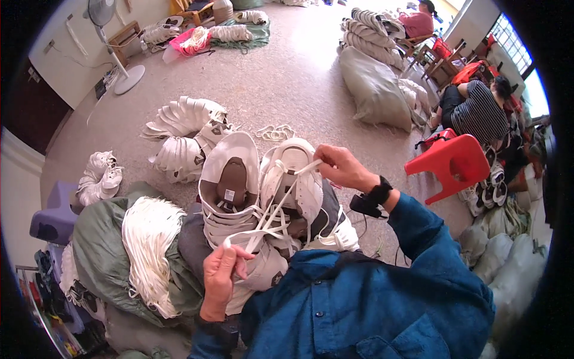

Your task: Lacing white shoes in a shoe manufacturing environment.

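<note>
On my lap lies a white shoe upper (307,192), its tongue pointing away from me. A white shoelace (280,206) runs through its eyelets. My right hand (347,170) pinches the lace at the upper's right side, near the top eyelets. Closer to my body, my left hand (223,276) is closed with thumb and finger on the other part of the lace, which stretches slack across the upper. Just left of it sits a stack of nested white uppers (209,179) with brown lining. The lace tips are too small to make out.
A bundle of white laces (152,251) rests on a green sack (98,257) at my left. More stacked uppers (186,116) lie on the floor ahead. To the right are a red stool (449,164), a full sack (373,90) and a seated person (478,110). A fan (128,79) stands far left.
</note>
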{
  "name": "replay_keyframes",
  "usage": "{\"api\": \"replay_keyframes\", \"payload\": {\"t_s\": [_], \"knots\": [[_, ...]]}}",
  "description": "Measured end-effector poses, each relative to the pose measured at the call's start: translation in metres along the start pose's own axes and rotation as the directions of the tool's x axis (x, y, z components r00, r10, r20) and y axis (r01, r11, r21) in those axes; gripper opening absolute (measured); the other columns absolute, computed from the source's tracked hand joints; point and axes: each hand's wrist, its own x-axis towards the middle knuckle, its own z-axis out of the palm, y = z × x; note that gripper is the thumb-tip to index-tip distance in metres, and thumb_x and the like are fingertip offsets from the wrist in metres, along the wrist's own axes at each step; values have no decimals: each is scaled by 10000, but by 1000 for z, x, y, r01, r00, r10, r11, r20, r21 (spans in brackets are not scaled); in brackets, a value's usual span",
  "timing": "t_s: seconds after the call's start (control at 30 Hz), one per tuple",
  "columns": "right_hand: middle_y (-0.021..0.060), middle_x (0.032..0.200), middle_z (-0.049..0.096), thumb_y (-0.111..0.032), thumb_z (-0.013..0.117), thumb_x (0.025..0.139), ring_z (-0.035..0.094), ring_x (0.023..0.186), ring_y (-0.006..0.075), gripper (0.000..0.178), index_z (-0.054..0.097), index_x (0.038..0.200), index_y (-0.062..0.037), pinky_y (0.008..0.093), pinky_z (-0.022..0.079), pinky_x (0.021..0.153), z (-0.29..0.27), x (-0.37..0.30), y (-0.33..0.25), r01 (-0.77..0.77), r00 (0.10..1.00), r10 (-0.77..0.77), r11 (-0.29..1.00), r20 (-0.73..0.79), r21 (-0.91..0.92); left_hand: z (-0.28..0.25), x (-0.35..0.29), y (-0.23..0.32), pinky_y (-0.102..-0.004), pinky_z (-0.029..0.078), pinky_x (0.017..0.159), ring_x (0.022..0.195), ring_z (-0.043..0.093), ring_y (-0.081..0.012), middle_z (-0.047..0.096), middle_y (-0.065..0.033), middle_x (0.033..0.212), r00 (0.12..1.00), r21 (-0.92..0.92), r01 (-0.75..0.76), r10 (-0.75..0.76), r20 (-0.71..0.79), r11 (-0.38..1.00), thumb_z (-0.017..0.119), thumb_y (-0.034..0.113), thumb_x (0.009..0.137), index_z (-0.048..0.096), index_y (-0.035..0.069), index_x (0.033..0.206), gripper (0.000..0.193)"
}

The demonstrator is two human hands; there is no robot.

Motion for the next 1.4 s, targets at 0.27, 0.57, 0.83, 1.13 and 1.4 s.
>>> {"api": "replay_keyframes", "payload": {"t_s": [0.27,0.57,0.83,1.13,1.4], "knots": [[49,1066,601,-51,573,865,557,971,130,216,587,1080,-37,299,472,846,-20,12,6,8,1000,-11,994,23,111,14,10,13,-228,404,575,561,479,-84,543,-36,632,997,106,-69,64,53,992,472,308,1044,645,-58,926,422],[86,1080,591,-138,679,844,511,1146,270,88,650,870,-60,433,359,1033,29,56,-5,286,932,-201,918,301,-273,34,7,19,-220,400,616,640,471,-71,524,-1,696,989,102,-96,83,121,990,486,288,1046,643,-12,978,346],[104,950,643,-165,644,861,594,1017,280,142,650,896,-28,420,456,864,34,77,-22,-202,946,177,977,270,66,30,5,12,-217,398,615,643,479,-71,524,-1,696,990,87,-82,71,123,993,480,283,1048,642,-11,973,344],[218,938,685,-506,636,880,684,869,356,544,643,1048,12,431,539,771,35,66,11,-247,969,240,918,-60,-310,15,-4,17,-219,357,558,584,432,-59,523,-12,661,995,-32,-82,84,46,996,473,272,1049,649,-47,990,368],[232,950,694,-551,651,859,702,892,343,612,634,1082,19,425,555,763,37,63,18,-293,956,274,918,-109,-266,-10,-52,19,-206,261,483,485,312,-27,624,-103,707,990,-184,137,-133,35,973,510,268,1023,620,-44,891,357]]}}
